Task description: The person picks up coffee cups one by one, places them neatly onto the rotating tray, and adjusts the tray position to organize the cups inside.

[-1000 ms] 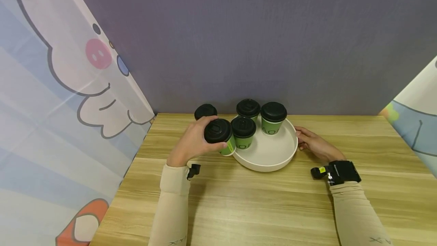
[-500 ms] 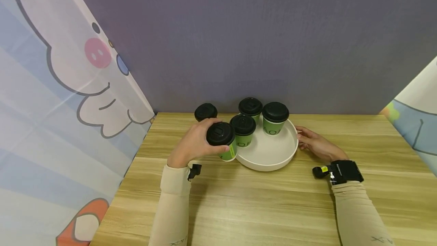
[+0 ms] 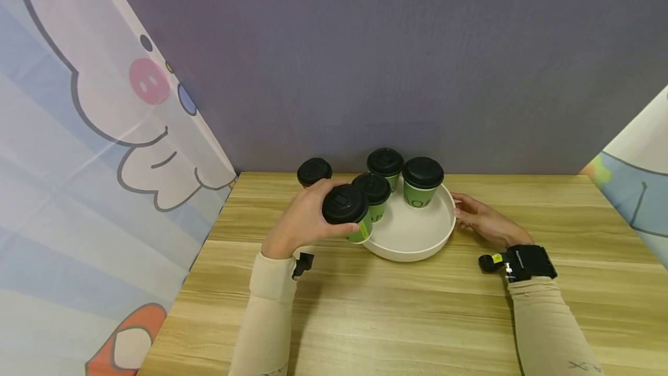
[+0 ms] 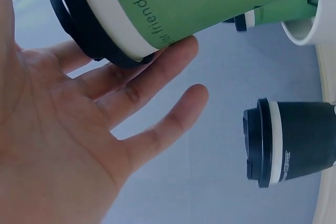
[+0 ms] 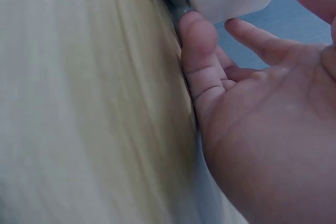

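My left hand (image 3: pixel 308 216) grips a green paper coffee cup (image 3: pixel 360 229) with a black lid, thumb in front and fingers behind. The cup is at the left rim of a round white tray (image 3: pixel 412 234), overlapping it in the head view. Green printed sides of the cup fill the top of the left wrist view, and its lid (image 4: pixel 86 24) lies by the palm. On the tray stand three similar lidded cups: one near left (image 3: pixel 377 211), one at the back (image 3: pixel 386 161), one farther right (image 3: pixel 419 196). My right hand (image 3: pixel 487 222) touches the tray's right side with relaxed fingers.
A dark cup with a black lid (image 3: pixel 314 172) stands on the wooden table (image 3: pixel 396 318) behind my left hand, left of the tray. A grey panel (image 3: pixel 396 62) rises along the table's back edge. A cartoon-printed curtain (image 3: pixel 78 190) hangs at the left.
My left hand has moved slightly right with its cup, toward the tray. The cups on the tray have shifted a little. My right hand stays at the tray's side.
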Demonstrator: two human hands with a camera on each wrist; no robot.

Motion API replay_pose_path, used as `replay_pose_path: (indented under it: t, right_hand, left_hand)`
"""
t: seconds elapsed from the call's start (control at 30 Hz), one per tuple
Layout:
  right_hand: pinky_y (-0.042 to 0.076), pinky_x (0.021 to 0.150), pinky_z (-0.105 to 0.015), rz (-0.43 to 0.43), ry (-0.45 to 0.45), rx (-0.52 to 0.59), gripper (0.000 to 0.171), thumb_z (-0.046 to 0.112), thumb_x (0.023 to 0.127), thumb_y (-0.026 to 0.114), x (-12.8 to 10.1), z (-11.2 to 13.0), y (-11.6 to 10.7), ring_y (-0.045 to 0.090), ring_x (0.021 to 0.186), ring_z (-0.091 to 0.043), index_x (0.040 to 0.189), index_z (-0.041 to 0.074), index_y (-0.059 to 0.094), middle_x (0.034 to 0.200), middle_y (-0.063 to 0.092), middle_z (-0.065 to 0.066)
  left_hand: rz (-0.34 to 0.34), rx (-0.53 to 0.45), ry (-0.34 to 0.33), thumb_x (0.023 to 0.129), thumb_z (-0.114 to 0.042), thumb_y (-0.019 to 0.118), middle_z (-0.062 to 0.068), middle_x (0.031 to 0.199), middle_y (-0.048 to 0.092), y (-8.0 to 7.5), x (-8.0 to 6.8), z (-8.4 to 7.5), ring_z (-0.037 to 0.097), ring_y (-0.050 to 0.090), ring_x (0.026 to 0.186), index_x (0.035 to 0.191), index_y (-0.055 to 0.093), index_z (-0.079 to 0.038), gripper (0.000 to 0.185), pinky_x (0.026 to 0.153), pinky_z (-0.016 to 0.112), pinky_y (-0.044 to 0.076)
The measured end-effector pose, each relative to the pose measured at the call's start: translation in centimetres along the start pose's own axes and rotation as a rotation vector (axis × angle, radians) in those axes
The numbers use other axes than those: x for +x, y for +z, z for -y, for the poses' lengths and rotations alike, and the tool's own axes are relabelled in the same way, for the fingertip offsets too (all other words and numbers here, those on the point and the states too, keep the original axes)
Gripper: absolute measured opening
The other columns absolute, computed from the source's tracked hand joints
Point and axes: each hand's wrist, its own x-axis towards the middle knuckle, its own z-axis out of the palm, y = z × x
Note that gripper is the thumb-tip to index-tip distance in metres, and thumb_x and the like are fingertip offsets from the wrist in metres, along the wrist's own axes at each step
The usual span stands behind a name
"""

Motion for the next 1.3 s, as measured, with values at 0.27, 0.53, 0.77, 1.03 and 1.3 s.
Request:
replay_pose_path:
  t: [0.27,0.53,0.77,1.03,1.3]
  right_hand:
    - [0.050,0.081,-0.021,0.024,-0.042,-0.015,0.065,0.010,0.107,0.053,-0.1,-0.2,0.0,0.054,0.100,-0.005,0.156,-0.010,0.015,0.124,0.054,0.005]
    - [0.047,0.084,-0.020,0.036,-0.045,-0.086,0.071,0.009,0.104,0.057,0.1,-0.6,-0.2,0.057,0.107,-0.007,0.159,-0.007,0.015,0.131,0.051,-0.005]
    - [0.048,0.086,-0.020,0.056,-0.059,-0.089,0.074,0.009,0.104,0.058,0.4,-0.8,-0.3,0.058,0.108,-0.008,0.160,-0.006,0.013,0.136,0.049,-0.012]
    - [0.047,0.087,-0.020,0.053,-0.036,-0.102,0.076,0.011,0.104,0.059,0.3,-0.6,-0.3,0.056,0.110,-0.009,0.161,-0.003,0.011,0.144,0.040,-0.026]
    - [0.047,0.092,-0.017,0.056,-0.027,-0.108,0.079,0.010,0.102,0.061,0.4,-0.5,-0.2,0.056,0.113,-0.008,0.162,-0.004,0.010,0.147,0.038,-0.031]
  left_hand:
    - [-0.020,0.033,0.021,0.070,-0.061,0.086,-0.004,0.139,0.062,1.1,0.4,-0.8,0.021,0.060,0.127,0.146,0.053,-0.025,0.090,0.105,0.047,0.051]
    - [-0.018,0.075,0.029,0.071,-0.063,0.086,0.002,0.146,0.058,2.4,0.8,-1.6,0.023,0.057,0.134,0.149,0.050,-0.025,0.093,0.108,0.046,0.049]
    - [-0.002,0.094,0.005,0.074,-0.063,0.084,0.006,0.150,0.055,3.4,1.1,-2.0,0.027,0.056,0.136,0.154,0.045,-0.025,0.097,0.108,0.049,0.050]
    - [0.014,0.106,-0.026,0.074,-0.063,0.084,0.009,0.150,0.054,4.2,1.5,-2.1,0.029,0.056,0.136,0.153,0.043,-0.021,0.098,0.108,0.049,0.049]
    - [0.025,0.130,0.016,0.074,-0.062,0.084,0.004,0.149,0.055,5.1,1.9,-1.9,0.027,0.057,0.134,0.151,0.047,-0.019,0.096,0.109,0.047,0.048]
